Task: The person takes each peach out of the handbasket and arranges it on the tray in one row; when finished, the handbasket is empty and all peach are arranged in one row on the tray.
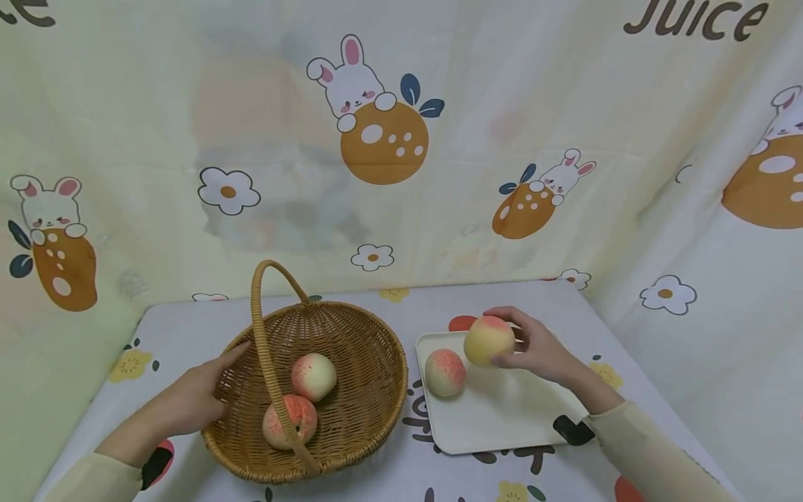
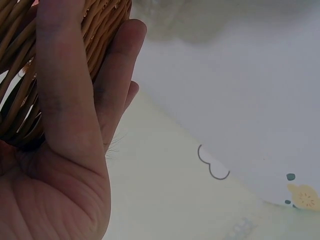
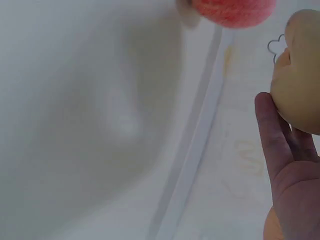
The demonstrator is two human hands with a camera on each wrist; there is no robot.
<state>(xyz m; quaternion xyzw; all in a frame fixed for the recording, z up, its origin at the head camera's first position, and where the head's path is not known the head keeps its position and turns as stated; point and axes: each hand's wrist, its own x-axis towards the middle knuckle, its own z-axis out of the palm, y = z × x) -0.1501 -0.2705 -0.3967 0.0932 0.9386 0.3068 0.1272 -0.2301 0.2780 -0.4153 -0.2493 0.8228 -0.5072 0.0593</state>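
In the head view my left hand [image 1: 191, 397] holds the left rim of a round wicker basket [image 1: 357, 418] with a tall arched handle. The left wrist view has the fingers [image 2: 67, 95] lying along the woven wall [image 2: 102, 35]. Two pink-and-cream peaches, one behind [image 1: 314, 377] and one in front [image 1: 282, 425], lie in the basket, the front one partly behind the handle. My right hand [image 1: 542, 352] grips a yellow peach with a red blush [image 1: 488, 341] between thumb and fingers, above a white tray [image 1: 502, 418]. Another peach [image 1: 445, 373] rests at the tray's left side.
A printed cloth [image 1: 426, 474] with flowers and lettering covers the table. Behind it hangs a cream curtain [image 1: 282, 139] with rabbit and fruit prints, which also closes off both sides. The basket stands left of the tray, a narrow strip of cloth between them.
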